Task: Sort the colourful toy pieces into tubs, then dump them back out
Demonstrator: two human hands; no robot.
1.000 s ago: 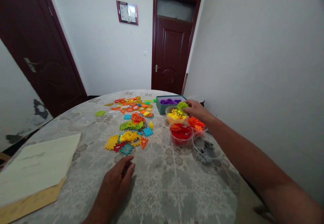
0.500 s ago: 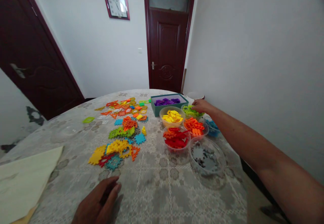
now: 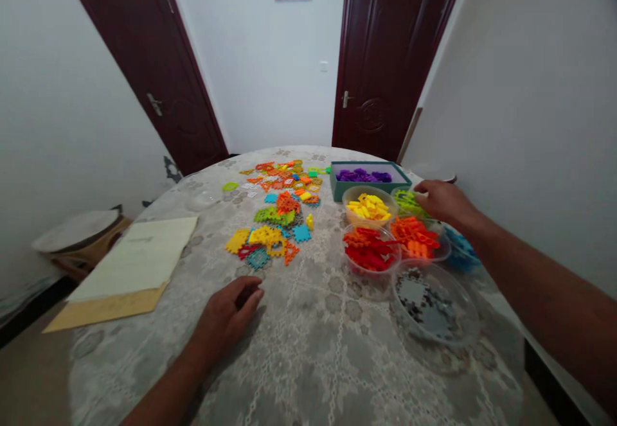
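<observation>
— Which hand is on the tubs?

— The right hand. It reaches out to the far right of the table and sits over the bowl of green pieces, fingers curled down at its far rim. I can't tell whether they pinch a piece or only touch.

— And the bowl, which way from the palm?

— Directly under and a touch toward the table's middle; the green shows on the inner side of the knuckles. The orange bowl is just nearer the person, the yellow bowl beside it, the teal box of purple pieces just beyond.

— The other hand?

— The left hand lies flat on the cloth, fingers loosely bent, holding nothing, well apart from the bowls and nearer the loose tiles.
</observation>
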